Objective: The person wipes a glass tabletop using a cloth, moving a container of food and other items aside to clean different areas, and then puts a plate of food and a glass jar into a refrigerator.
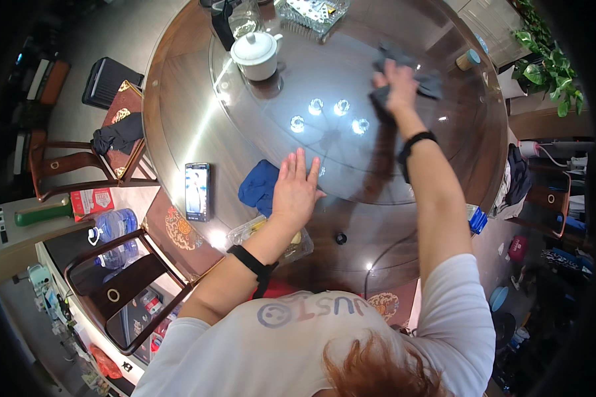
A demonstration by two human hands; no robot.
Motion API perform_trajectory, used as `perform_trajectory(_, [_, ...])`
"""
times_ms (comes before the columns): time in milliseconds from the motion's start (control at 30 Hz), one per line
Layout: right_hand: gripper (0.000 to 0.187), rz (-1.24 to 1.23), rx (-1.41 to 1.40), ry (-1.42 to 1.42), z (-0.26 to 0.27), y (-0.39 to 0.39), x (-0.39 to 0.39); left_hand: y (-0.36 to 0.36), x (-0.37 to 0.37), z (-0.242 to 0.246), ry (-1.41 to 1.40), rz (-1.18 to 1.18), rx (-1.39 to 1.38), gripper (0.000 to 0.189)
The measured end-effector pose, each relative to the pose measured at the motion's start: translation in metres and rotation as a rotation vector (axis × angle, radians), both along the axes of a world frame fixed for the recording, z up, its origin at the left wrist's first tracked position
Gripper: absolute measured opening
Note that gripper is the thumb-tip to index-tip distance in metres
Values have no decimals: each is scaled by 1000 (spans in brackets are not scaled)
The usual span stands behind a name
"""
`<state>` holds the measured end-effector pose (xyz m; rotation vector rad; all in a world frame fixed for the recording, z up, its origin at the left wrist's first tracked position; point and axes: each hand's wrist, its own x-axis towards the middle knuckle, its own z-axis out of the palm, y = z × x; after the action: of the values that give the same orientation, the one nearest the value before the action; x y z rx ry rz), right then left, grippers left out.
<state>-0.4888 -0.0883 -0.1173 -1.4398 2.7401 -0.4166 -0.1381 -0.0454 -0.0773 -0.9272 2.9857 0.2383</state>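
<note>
My right hand (398, 84) is stretched far out over the glass turntable (288, 144) of a round wooden table, on a dark grey cloth (429, 85) that looks blurred. Whether its fingers grip the cloth or only press on it, I cannot tell. Nearer to me, my left hand (297, 191) lies palm down with its fingers apart, by the turntable's near edge and holding nothing. A crumpled blue cloth (257, 187) lies just left of it. Under my left forearm is a clear plastic container (303, 246) with yellowish contents, partly hidden by the arm.
A white lidded teapot (256, 55), a glass jug (246, 20) and a crystal-like tray (318, 20) stand at the far side. A smartphone (197, 192) lies at the left. A blue-lidded jar (468, 59) is at the far right, a blue packet (477, 220) at the right edge. Chairs (124, 293) surround the table.
</note>
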Motion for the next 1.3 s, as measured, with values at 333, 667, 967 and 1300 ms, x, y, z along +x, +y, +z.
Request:
perform_trajectory(333, [54,742,-61,-81,20,69,196,-3,9,38,-186,-53,447,59])
perform_trajectory(667, [55,-132,101,188,16,213,47,-38,51,3,286,64,93,46])
perform_trajectory(967, [61,355,-85,-99,27,139,243,-30,47,0,199,49,8,41])
perform_trajectory(1300, [66,233,93,31,21,194,149,-39,64,12,480,246,359,38])
